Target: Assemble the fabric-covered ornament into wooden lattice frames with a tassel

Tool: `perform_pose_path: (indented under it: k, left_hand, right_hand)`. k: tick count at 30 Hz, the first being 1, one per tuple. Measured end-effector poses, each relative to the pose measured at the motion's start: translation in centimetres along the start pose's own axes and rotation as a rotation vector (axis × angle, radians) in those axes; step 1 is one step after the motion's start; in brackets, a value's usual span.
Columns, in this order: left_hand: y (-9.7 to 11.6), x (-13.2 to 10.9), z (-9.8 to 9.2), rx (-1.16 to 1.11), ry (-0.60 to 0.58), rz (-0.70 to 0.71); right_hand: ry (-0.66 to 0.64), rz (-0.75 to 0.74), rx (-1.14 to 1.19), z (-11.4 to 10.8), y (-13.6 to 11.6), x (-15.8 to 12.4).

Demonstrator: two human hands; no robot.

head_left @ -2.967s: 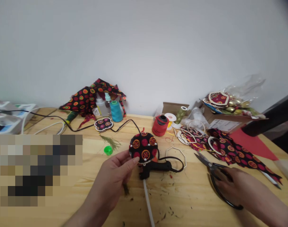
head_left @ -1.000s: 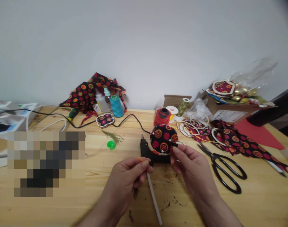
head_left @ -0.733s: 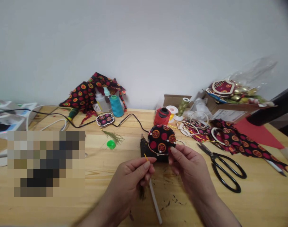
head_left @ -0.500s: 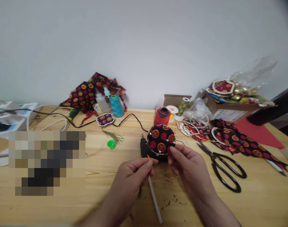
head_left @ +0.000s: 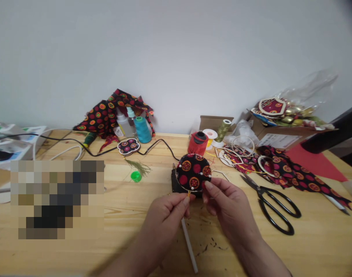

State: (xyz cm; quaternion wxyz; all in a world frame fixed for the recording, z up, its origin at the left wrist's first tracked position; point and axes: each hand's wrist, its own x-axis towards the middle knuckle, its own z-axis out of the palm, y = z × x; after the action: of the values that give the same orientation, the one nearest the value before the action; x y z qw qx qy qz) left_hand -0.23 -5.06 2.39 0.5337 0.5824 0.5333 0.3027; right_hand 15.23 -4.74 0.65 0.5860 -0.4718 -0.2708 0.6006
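Note:
My right hand [head_left: 226, 209] pinches the lower right edge of a round ornament [head_left: 193, 172] covered in black cloth with red and orange dots and small white beads. It holds the disc upright above a black glue gun [head_left: 176, 182] lying on the wooden table [head_left: 323, 246]. My left hand [head_left: 167, 215] is closed in a pinch on a thin yellow thread end [head_left: 188, 194], which touches the disc's bottom edge. A dark tassel hangs under that hand, mostly hidden. A white glue stick [head_left: 190, 246] runs from the gun toward me.
Black scissors [head_left: 275, 209] lie to the right. Patterned cloth scraps and wooden hoops [head_left: 268, 163] sit beyond them. A red spool [head_left: 198, 143], teal spool [head_left: 142, 130], bottles, green cap [head_left: 135, 176], a smaller ornament [head_left: 128, 146] and cables [head_left: 63, 148] line the back.
The right hand left the scissors and took the disc from the left hand. The left hand now pinches the yellow thread and has brought it up to the disc's bottom edge.

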Motion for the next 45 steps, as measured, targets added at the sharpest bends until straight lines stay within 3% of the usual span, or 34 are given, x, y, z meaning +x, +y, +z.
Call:
perform_pose_path:
  k: [10, 34, 45]
  left_hand:
    - [0.0, 0.3, -0.1, -0.150, -0.040, -0.111]
    - [0.8, 0.5, -1.2, -0.067, -0.132, -0.182]
    - [0.1, 0.6, -1.3, -0.268, -0.125, -0.225]
  right_hand:
    - [-0.031, 0.019, 0.014, 0.1, 0.0, 0.0]
    - [-0.023, 0.043, -0.029, -0.2, 0.3, -0.1]
    - [-0.020, 0.042, -0.043, -0.1, 0.2, 0.0]
